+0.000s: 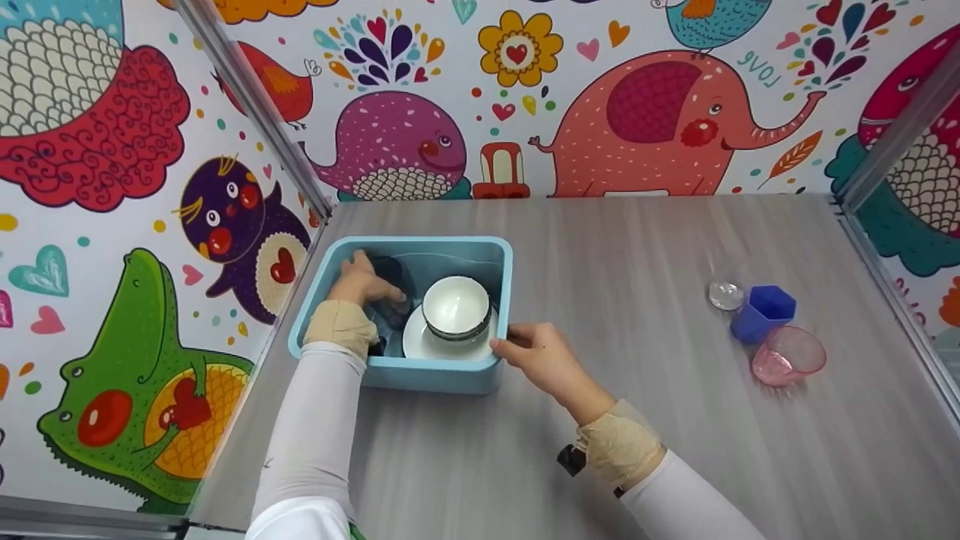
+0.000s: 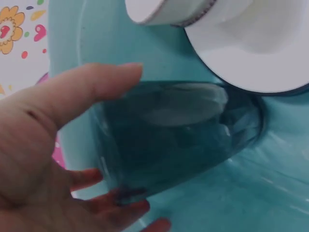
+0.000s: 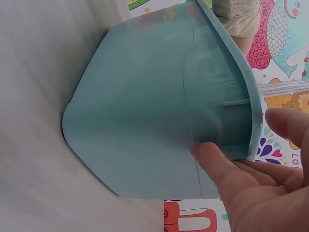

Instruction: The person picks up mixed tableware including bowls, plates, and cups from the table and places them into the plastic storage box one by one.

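In the bin (image 1: 427, 364) is a glass (image 2: 169, 135) (plus bowls (image 1: 456, 304)).

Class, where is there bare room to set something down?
The table has a wide bare patch between the bin and the blue cup, and another between the forearms. It is crowded inside the bin, with bowls, plate, glass and left hand, and where the pink cup and clear cup flank the blue one.

grey wood-grain tabletop (image 1: 615, 300) | see-through pink tumbler (image 1: 784, 361), blue hexagonal cup (image 1: 750, 324) and small clear glass (image 1: 726, 295) bunched up over on the right | white cartoon-print wall panels (image 1: 457, 71): purple whale (image 1: 394, 135), coral elephant (image 1: 637, 157), green crocodile (image 1: 141, 356), pretty loud stuff | silvery metal corner strips (image 1: 259, 112) between panels
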Available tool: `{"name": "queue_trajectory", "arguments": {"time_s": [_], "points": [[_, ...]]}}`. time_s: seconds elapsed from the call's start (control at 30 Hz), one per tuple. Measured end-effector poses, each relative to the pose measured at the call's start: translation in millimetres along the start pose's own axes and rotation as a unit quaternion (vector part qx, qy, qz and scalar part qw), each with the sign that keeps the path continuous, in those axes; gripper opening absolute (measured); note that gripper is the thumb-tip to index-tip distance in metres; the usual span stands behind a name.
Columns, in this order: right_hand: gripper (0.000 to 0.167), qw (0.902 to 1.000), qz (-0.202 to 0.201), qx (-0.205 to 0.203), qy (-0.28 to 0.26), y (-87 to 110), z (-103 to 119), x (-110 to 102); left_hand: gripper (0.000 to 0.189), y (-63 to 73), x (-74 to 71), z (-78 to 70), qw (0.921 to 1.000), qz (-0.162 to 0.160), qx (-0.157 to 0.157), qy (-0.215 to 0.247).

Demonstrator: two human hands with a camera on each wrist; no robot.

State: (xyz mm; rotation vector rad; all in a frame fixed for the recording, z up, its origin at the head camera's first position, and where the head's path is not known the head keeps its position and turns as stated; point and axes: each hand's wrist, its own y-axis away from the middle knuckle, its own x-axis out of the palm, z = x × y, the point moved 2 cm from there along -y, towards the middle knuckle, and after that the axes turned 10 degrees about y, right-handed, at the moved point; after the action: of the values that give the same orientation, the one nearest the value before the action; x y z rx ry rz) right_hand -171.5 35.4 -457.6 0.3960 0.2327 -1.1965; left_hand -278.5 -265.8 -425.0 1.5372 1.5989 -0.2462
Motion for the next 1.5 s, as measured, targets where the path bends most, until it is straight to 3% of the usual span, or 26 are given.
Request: {"name": "queue_trajectory", "arguments": {"time_s": [0.5,0.8,1.2,1.5], "points": [[0.050,0.9997,-0.009,-0.017,-0.011,12.5,2,-15,0.107,15.5,0.1,-24.2,0.9984,-0.038,0.041,-0.001],[0.046,0.9992,-0.040,-0.008,0.003,15.0,-8,-28,0.088,28.8,4.3,-35.5,0.9962,-0.037,0.079,-0.004],[0.049,0.9974,-0.069,-0.010,0.021,22.9,-30,-53,0.084,42.8,11.9,-53.0,0.9928,-0.024,0.116,-0.016],[0.054,0.9944,-0.101,0.009,0.028,27.4,-38,-73,0.081,55.0,22.3,-69.3,0.9850,-0.017,0.168,-0.032]]}}
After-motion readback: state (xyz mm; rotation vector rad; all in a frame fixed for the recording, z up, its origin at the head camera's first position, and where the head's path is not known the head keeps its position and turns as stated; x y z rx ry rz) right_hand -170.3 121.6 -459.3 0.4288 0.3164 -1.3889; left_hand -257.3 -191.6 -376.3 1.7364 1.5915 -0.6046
